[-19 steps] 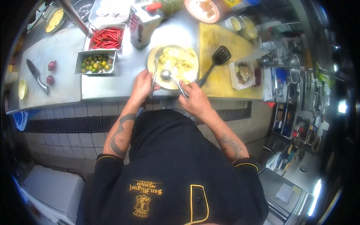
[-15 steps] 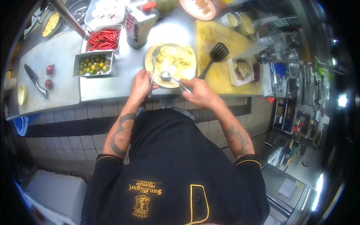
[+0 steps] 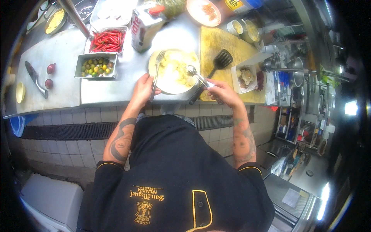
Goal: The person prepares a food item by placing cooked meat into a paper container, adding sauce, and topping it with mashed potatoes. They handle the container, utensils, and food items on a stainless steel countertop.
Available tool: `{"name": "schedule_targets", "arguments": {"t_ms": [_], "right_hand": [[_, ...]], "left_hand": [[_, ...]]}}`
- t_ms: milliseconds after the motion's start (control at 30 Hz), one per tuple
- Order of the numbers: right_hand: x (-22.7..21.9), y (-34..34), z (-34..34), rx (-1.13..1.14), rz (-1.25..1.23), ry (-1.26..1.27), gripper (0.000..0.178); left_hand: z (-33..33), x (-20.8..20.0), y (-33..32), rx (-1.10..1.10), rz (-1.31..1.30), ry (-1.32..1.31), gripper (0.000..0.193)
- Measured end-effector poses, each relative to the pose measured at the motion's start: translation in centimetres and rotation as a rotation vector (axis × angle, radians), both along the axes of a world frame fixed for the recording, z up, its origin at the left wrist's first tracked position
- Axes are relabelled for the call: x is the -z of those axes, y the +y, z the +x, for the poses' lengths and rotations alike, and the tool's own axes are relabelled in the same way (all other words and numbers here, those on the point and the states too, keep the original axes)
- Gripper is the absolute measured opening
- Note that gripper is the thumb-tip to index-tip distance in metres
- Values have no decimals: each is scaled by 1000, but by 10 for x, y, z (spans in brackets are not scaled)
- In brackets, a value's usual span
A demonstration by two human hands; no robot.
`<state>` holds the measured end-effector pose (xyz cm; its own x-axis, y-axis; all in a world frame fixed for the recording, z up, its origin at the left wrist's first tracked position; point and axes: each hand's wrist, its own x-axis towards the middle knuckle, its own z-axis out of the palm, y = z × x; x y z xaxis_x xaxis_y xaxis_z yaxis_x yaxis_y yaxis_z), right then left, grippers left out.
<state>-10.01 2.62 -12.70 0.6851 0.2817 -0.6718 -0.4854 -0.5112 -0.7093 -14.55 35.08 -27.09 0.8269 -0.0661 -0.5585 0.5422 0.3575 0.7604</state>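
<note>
A pale yellow plate (image 3: 172, 91) stands near the counter's front edge, with crumbly or mashed yellow food (image 3: 181, 63) spread over it. At its left rim, my left hand (image 3: 142, 89) is closed around the handle of a fork (image 3: 156, 73), whose tines rest over the plate's upper left. My right hand (image 3: 225, 93) grips a metal spoon (image 3: 191, 70) by the handle, from the right. The spoon's bowl is at the food on the plate's right side. A black slotted spatula (image 3: 223, 59) lies between plate and cutting board, its handle end close to my right hand.
A yellow cutting board (image 3: 210, 42) on the right bears an open box (image 3: 246, 77). To the left are a tray of red chilies (image 3: 108, 40), a tray of small green citrus (image 3: 96, 66), a carton (image 3: 146, 29), and a white board (image 3: 63, 73) with a knife (image 3: 34, 77) and two onions.
My right hand has moved right with the spoon, whose bowl went from the plate's lower middle to its right side. The left hand still holds the fork at the left rim.
</note>
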Motion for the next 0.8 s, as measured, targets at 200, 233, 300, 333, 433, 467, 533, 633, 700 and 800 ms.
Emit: {"name": "schedule_targets", "arguments": {"t_ms": [200,233,300,333,433,467,533,633,700,800], "right_hand": [[-13,-35,-17,175,267,-8,52],[-21,-49,-23,243,277,-53,52],[-31,-74,-41,371,311,-138,52],[-34,-91,-49,467,288,-177,52],[-29,-141,-62,602,55,-400,53],[-21,-158,-64,652,-75,-430,51],[9,-192,-63,583,-253,-548,50],[19,-198,-67,483,-488,-651,47],[25,-193,-67,366,-662,-751,48],[37,-190,-69,366,-674,-771,48]], "left_hand": [[-2,-16,-1,34,27,7,38],[-4,-11,2,57,40,-9,39],[-5,-10,4,87,53,-10,41],[-5,-15,2,74,60,-14,41],[-7,-8,3,69,51,-40,41],[-5,-6,2,83,40,-50,41],[-5,-9,1,45,69,-41,40],[-6,-12,-3,21,97,-33,38],[-6,-11,-5,-1,110,-47,36],[-8,2,0,-27,98,-73,34]]}}
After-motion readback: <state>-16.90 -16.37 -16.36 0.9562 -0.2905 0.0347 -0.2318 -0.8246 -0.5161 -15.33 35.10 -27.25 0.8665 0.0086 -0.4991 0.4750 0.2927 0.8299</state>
